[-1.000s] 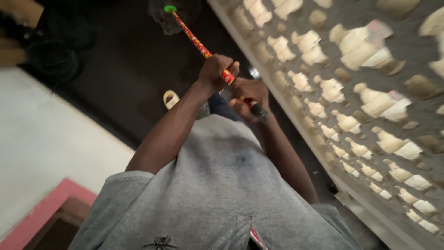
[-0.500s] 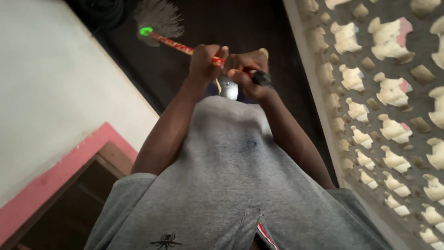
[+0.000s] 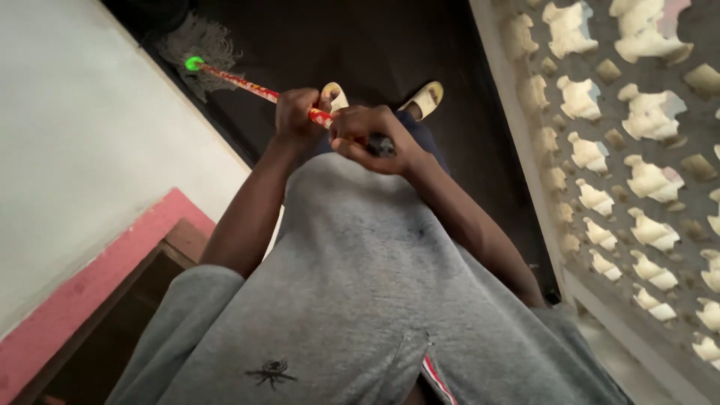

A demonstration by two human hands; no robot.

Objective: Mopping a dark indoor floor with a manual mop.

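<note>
A white wall [image 3: 67,142] filled the left side, with a pink strip [image 3: 90,292] along its bottom edge and a brown wooden frame [image 3: 112,330] next to that. At about 11 o'clock, close to the wall, the grey mop head [image 3: 196,46] lay on the dark floor [image 3: 360,37]. A green ring [image 3: 194,63] sat where the head met the stick [image 3: 251,86]. The stick was red with yellow marks. It ran down from the ring toward 4 o'clock and into both hands.

The left hand [image 3: 295,112] was closed tight around the stick, fingers curled over it. Just beside it, at its 4 o'clock, the right hand [image 3: 373,139] was closed around the top end of the stick. A black cap [image 3: 381,145] on that end peeked out between the fingers. The two hands were almost touching.

Under the hands, two pale sandals [image 3: 424,97] stood on the floor, toes pointing toward 12 o'clock. The person wore a grey shirt [image 3: 352,300] with a small black spider mark low down.

On the right side stood a grey block wall [image 3: 637,112] full of shaped holes, with light coming through them. It ran from 12 o'clock down to 4 o'clock.
</note>
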